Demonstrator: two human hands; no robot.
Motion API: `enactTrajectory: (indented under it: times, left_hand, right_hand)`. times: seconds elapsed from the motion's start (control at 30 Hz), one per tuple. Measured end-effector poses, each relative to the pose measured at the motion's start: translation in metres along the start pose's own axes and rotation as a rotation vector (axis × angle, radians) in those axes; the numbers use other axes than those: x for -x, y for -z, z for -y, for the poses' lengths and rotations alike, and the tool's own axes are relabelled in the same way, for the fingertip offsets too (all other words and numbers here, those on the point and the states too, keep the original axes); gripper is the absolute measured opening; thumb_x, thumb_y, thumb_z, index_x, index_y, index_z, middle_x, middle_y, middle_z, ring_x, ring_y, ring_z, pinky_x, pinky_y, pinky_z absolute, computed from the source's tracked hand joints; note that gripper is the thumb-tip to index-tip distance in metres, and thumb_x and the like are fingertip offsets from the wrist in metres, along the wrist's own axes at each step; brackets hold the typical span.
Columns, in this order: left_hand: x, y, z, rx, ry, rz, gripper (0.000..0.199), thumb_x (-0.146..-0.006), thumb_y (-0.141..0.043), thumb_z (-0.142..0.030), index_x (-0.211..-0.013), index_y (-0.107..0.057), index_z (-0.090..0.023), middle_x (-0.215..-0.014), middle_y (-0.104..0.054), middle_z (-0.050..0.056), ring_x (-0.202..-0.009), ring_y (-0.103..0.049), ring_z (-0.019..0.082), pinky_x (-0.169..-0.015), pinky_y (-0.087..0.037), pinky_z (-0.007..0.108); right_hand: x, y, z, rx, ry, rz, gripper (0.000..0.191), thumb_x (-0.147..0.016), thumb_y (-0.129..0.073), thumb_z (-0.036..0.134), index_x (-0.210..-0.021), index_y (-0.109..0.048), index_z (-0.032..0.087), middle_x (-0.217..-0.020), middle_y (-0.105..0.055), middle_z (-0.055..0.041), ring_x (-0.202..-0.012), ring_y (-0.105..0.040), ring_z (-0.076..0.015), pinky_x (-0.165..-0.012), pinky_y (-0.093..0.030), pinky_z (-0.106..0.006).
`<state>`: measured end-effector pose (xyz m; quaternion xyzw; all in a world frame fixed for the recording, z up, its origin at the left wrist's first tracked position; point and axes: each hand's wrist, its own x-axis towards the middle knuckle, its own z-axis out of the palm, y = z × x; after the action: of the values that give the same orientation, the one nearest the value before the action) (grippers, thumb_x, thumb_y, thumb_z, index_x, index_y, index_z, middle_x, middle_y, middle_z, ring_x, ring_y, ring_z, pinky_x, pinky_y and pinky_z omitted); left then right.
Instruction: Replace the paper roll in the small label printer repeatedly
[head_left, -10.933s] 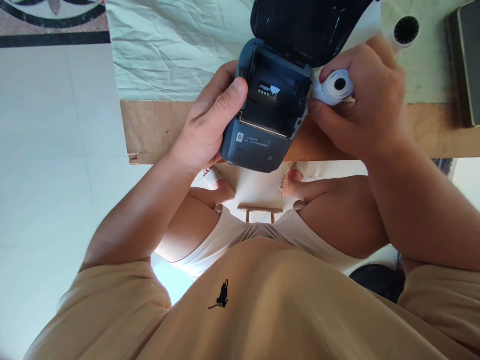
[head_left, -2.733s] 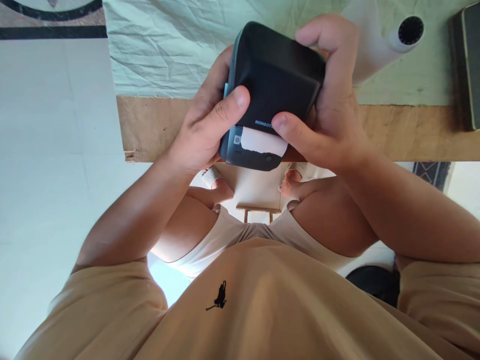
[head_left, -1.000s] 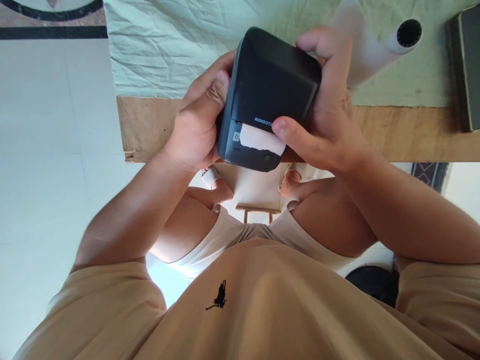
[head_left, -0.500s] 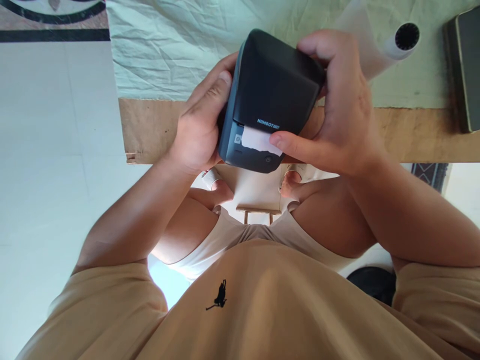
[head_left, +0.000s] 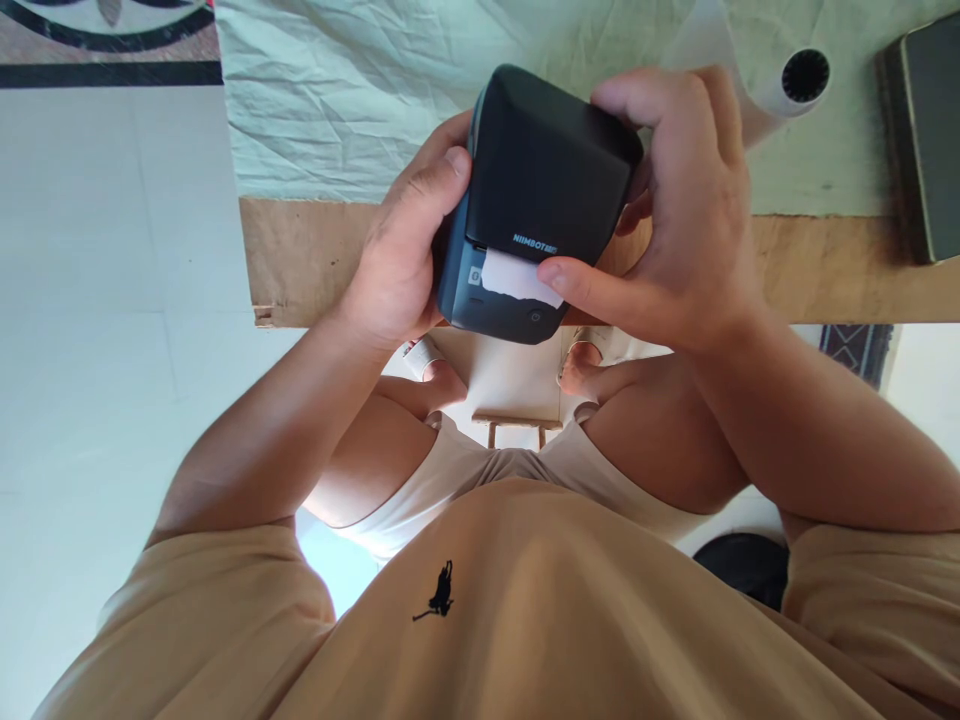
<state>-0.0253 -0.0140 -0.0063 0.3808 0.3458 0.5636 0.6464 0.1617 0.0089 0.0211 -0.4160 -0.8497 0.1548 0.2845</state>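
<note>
A dark label printer (head_left: 551,165) marked NIIMBOT is held tilted above the table's front edge. My left hand (head_left: 405,230) grips its left side, thumb along the edge. A white paper strip (head_left: 517,278) with a ragged end sticks out of the printer's front slot. The thumb of my right hand (head_left: 682,210) rests on the right end of this strip, while the fingers reach round the printer's upper right corner. Some fingertips of both hands are hidden behind the printer.
A green cloth (head_left: 337,100) covers the table, leaving its bare wooden edge (head_left: 307,260) exposed. Clear rolled material (head_left: 776,100) with a black-ended core lies at the back right. At the far right is a dark flat box (head_left: 930,140). My legs are below the table edge.
The printer has shifted very slightly, and its top edge sits a little lower. My right hand's upper fingers have moved a little, with its thumb still on the paper.
</note>
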Motion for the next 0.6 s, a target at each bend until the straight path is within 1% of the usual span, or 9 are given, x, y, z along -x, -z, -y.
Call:
enactTrajectory:
  times: [0.1, 0.17, 0.23, 0.37, 0.43, 0.47, 0.53, 0.57, 0.6]
  left_hand:
    - [0.0, 0.001, -0.003, 0.035, 0.08, 0.03, 0.041, -0.094, -0.028, -0.024, -0.101, -0.068, -0.016, -0.096, -0.066, 0.006, -0.111, -0.067, 0.026, -0.089, -0.052, 0.032]
    - [0.001, -0.001, -0.003, 0.03, 0.016, 0.039, 0.038, -0.095, -0.036, -0.037, -0.099, -0.069, -0.018, -0.091, -0.067, 0.006, -0.105, -0.067, 0.026, -0.087, -0.052, 0.031]
    - [0.002, -0.004, -0.003, 0.031, 0.009, -0.011, 0.036, -0.092, -0.043, -0.045, -0.097, -0.069, -0.02, -0.094, -0.067, 0.007, -0.103, -0.066, 0.025, -0.09, -0.05, 0.03]
    - [0.003, -0.009, -0.001, 0.035, 0.029, -0.03, 0.038, -0.091, -0.045, -0.05, -0.09, -0.069, -0.021, -0.094, -0.066, 0.006, -0.095, -0.066, 0.024, -0.084, -0.051, 0.029]
    - [0.003, -0.009, 0.001, 0.109, 0.022, -0.019, 0.034, -0.091, -0.047, -0.047, -0.09, -0.069, -0.021, -0.092, -0.068, 0.006, -0.094, -0.067, 0.023, -0.079, -0.052, 0.027]
    - [0.003, -0.008, 0.001, 0.204, 0.03, -0.014, 0.03, -0.091, -0.049, -0.043, -0.091, -0.069, -0.021, -0.092, -0.068, 0.006, -0.096, -0.068, 0.022, -0.076, -0.053, 0.025]
    - [0.001, -0.005, 0.001, 0.548, 0.148, -0.017, 0.031, -0.095, -0.043, -0.034, -0.096, -0.069, -0.018, -0.094, -0.069, 0.005, -0.104, -0.069, 0.02, -0.072, -0.053, 0.021]
    - [0.0, -0.003, 0.0, 0.78, 0.226, -0.021, 0.035, -0.096, -0.037, -0.031, -0.098, -0.069, -0.016, -0.094, -0.069, 0.004, -0.107, -0.07, 0.02, -0.07, -0.052, 0.02]
    - [-0.001, -0.001, -0.001, 1.024, 0.364, -0.039, 0.044, -0.098, -0.027, -0.029, -0.101, -0.068, -0.012, -0.093, -0.068, 0.004, -0.109, -0.07, 0.021, -0.07, -0.052, 0.02]
  right_hand:
    - [0.0, 0.0, -0.001, 0.013, -0.016, 0.009, 0.081, -0.071, -0.059, 0.072, -0.126, -0.051, 0.013, -0.116, -0.051, -0.016, -0.108, -0.052, -0.0214, -0.071, -0.053, -0.034]
    - [0.001, 0.0, -0.001, 0.022, -0.022, 0.012, 0.081, -0.072, -0.057, 0.072, -0.128, -0.051, 0.013, -0.117, -0.047, -0.0179, -0.112, -0.052, -0.0226, -0.071, -0.052, -0.034]
    - [0.0, -0.001, 0.0, 0.019, -0.016, -0.01, 0.08, -0.073, -0.055, 0.071, -0.127, -0.051, 0.012, -0.115, -0.044, -0.0181, -0.113, -0.051, -0.0235, -0.074, -0.053, -0.036]
    - [-0.001, -0.004, 0.002, -0.02, 0.032, -0.113, 0.062, -0.073, -0.055, 0.066, -0.116, -0.054, 0.021, -0.108, -0.047, -0.0116, -0.106, -0.053, -0.022, -0.088, -0.054, -0.04]
    - [-0.002, -0.004, 0.003, -0.046, 0.072, -0.125, 0.054, -0.074, -0.056, 0.062, -0.111, -0.052, 0.023, -0.107, -0.052, -0.0085, -0.104, -0.055, -0.0218, -0.091, -0.054, -0.042]
    - [-0.002, -0.004, 0.003, -0.057, 0.085, -0.117, 0.051, -0.075, -0.057, 0.059, -0.11, -0.051, 0.023, -0.107, -0.053, -0.0074, -0.103, -0.055, -0.0219, -0.091, -0.054, -0.042]
    - [-0.003, -0.003, 0.004, -0.071, 0.093, -0.096, 0.047, -0.076, -0.058, 0.056, -0.109, -0.049, 0.024, -0.108, -0.055, -0.0065, -0.103, -0.056, -0.0221, -0.09, -0.054, -0.042]
    - [-0.003, -0.002, 0.004, -0.076, 0.09, -0.087, 0.046, -0.076, -0.058, 0.055, -0.109, -0.048, 0.024, -0.108, -0.056, -0.0062, -0.104, -0.056, -0.0221, -0.09, -0.054, -0.042]
    - [-0.003, -0.002, 0.005, -0.082, 0.084, -0.079, 0.044, -0.077, -0.057, 0.054, -0.108, -0.048, 0.025, -0.108, -0.056, -0.0059, -0.104, -0.055, -0.0221, -0.089, -0.054, -0.041]
